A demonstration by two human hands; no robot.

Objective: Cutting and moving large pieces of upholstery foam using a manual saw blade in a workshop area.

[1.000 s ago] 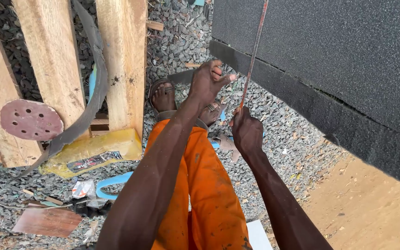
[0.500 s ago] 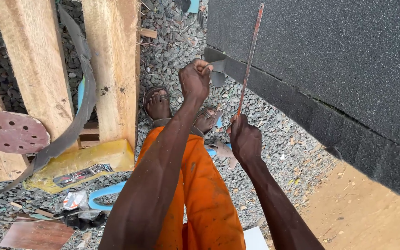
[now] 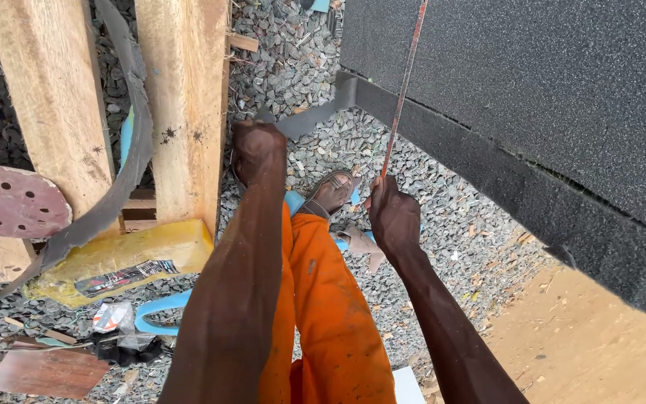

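a person in orange trousers stands on grey gravel, seen from above. the right hand, at centre frame, is closed around the lower end of a thin, rust-coloured metal rod that rises from the fist to the top edge of the frame, running alongside the lip of a large dark, rough-surfaced slab filling the upper right. the left hand, left of centre, is balled into a fist, fingers curled tight; a grey strip runs from it toward the slab's near corner, though whether the fingers actually pinch the strip cannot be told. a sandalled foot shows between the two hands.

judging by the scene, the work along the slab's edge looks to be under way rather than finished: the rod is gripped and set against the dark edge, and the strip hangs loose from the corner, not laid flat.

at left, pale wooden planks carry a draped dark belt; a reddish sanding disc lies at the left edge, with a yellow block and a blue band below. bare tan board fills the lower right.
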